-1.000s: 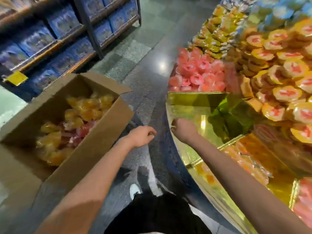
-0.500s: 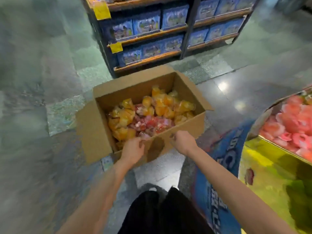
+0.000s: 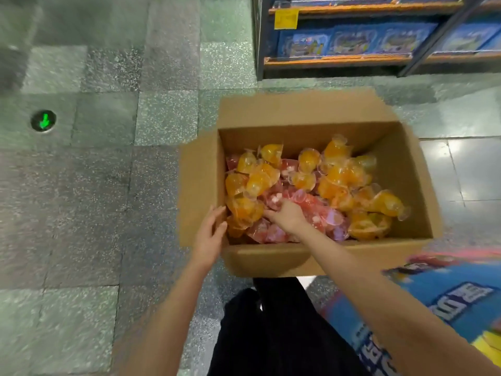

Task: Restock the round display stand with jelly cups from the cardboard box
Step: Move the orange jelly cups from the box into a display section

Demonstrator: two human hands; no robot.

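Note:
An open cardboard box (image 3: pixel 273 260) stands on the floor in front of me, holding a heap of orange jelly cups (image 3: pixel 339 175) and red jelly cups (image 3: pixel 311 203). My left hand (image 3: pixel 210 236) hovers at the box's front left corner, fingers straight and close to the inner wall and an orange cup. My right hand (image 3: pixel 288 217) reaches into the box and lies on the red cups, fingers stretched to the left among them. Of the round display stand only its blue printed base (image 3: pixel 447 299) shows at the lower right.
A shelf unit (image 3: pixel 339 59) with blue boxes stands beyond the box at the upper right. Grey tiled floor spreads to the left, with a green arrow floor light (image 3: pixel 44 120). My black trousers (image 3: pixel 271 329) are just below the box.
My view has swung from the display stand down to the box. Both hands moved from the box's front edge forward; the right hand now lies in the pile of cups.

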